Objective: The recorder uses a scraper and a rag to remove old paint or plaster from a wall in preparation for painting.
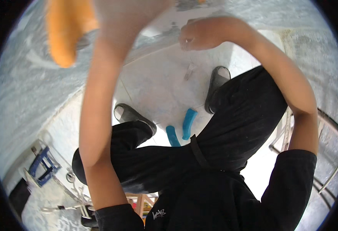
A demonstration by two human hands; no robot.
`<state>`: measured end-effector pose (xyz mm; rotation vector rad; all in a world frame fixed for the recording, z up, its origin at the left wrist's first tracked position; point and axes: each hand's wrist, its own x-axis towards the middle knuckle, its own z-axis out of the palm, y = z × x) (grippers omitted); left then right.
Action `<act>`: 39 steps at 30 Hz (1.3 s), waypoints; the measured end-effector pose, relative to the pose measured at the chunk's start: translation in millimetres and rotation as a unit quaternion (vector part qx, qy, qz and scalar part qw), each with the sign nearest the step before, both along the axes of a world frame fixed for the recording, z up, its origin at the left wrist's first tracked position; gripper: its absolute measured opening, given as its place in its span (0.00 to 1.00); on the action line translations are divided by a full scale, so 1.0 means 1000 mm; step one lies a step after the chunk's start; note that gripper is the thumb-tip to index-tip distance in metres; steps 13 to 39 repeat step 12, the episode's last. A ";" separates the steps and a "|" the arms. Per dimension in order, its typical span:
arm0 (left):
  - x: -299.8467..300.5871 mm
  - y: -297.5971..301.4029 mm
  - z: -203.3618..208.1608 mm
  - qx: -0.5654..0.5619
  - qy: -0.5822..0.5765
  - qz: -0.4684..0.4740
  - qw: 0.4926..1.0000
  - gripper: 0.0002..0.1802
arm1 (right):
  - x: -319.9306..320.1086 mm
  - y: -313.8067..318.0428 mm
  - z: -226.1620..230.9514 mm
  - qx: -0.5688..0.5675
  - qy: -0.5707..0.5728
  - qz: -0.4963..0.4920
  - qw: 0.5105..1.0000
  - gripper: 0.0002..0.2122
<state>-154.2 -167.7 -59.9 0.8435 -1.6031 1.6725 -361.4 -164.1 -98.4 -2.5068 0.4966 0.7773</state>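
Note:
At the upper edge, my left hand (132,13) is smeared by motion and partly cut off. A soft, bright orange thing (65,34), perhaps a cloth, hangs against the thumb side of this hand and seems held by it; the fingers themselves do not show clearly. My right hand (203,34) is bent inward beside it, its fingers curled closed. A small pale spot shows at those fingertips, too blurred to name. Both hands are close to a mottled grey-blue surface (34,88).
Two curved blue pieces (189,124) lie on the pale floor (153,84) between my dark slippers (218,82). A blue frame-like tool (43,166) and white cords (74,188) are at left. Metal tubing (332,127) stands at right, and wooden slats (140,204) show below me.

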 end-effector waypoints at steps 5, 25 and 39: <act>-0.100 0.067 -0.142 0.609 0.076 -0.032 0.789 0.27 | -0.095 -0.014 0.040 -0.021 -0.109 -0.096 0.989 0.18; -0.192 0.156 -0.348 0.930 0.116 -0.023 0.348 0.20 | -0.374 0.012 -0.063 -0.048 -0.107 -0.615 0.780 0.18; -0.192 0.156 -0.348 0.930 0.116 -0.023 0.348 0.20 | -0.374 0.012 -0.063 -0.048 -0.107 -0.615 0.780 0.18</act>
